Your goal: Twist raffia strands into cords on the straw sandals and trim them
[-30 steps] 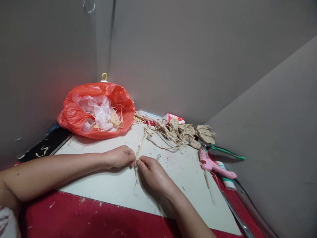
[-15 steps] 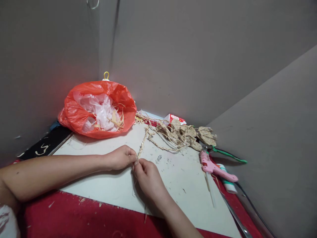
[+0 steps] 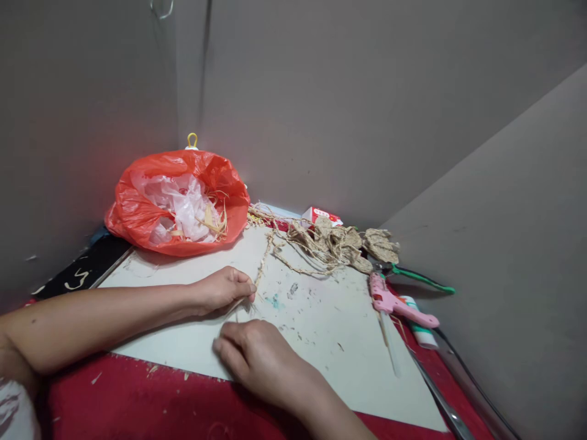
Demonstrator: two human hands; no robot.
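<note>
A thin braided straw cord (image 3: 262, 264) lies across the white board, its near end pinched between the thumb and fingers of my left hand (image 3: 229, 289). Loose fibres stick out just below that pinch. My right hand (image 3: 261, 357) is nearer to me, apart from the left, with its fingers curled together. A fine straw strand (image 3: 237, 316) runs down from the left fingertips to the right hand, which appears to grip it; its end is hidden by the slightly blurred fingers. At its far end the cord meets a heap of woven straw pieces (image 3: 342, 243).
A red plastic bag (image 3: 126, 211) with white plastic and straw scraps stands at back left. On the right are a pink glue gun (image 3: 398, 305), green-handled pliers (image 3: 424, 278), a white tube (image 3: 424, 335) and a metal tool (image 3: 443, 397). The board (image 3: 339, 366) rests on red cloth (image 3: 151, 403); grey walls enclose it.
My right hand has pulled away from the left fingertips, down and to the left, towards me. My left hand keeps its pinch on the cord. The view has shifted slightly.
</note>
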